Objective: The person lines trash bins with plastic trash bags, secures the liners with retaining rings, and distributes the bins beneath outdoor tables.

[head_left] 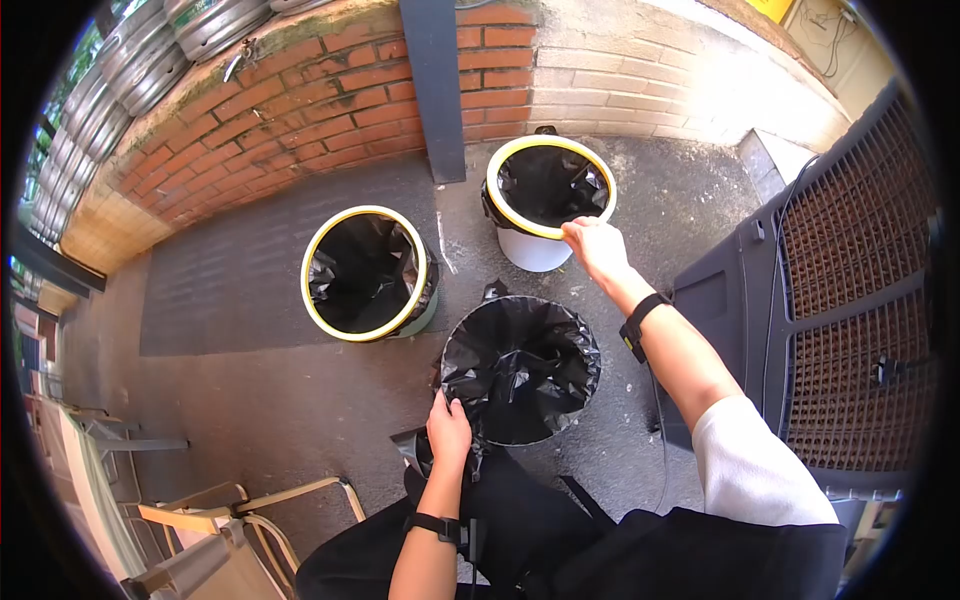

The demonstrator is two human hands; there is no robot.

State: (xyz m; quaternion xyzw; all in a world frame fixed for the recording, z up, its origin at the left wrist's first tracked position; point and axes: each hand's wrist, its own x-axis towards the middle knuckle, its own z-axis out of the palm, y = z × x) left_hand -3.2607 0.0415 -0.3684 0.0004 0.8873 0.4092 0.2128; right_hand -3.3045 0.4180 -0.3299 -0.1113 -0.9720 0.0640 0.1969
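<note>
Right in front of me stands a bin lined with a black bin bag (520,375), the bag folded over its rim. My left hand (448,430) is closed on the bag at the near left edge of that bin. My right hand (597,248) reaches forward, its fingers closed on the yellow ring (535,228) around the top of a white bin (535,252), which also has a black bag inside. To the left is another bin with a black bag (365,285) and a yellow ring (312,250). The near bin shows no yellow ring.
A large dark air cooler (740,330) with brown grilles stands on the right, a cable beside it. Behind are a brick wall (300,110) and a dark post (433,90). Metal kegs (145,60) sit atop the wall. A folding chair (190,515) is at lower left.
</note>
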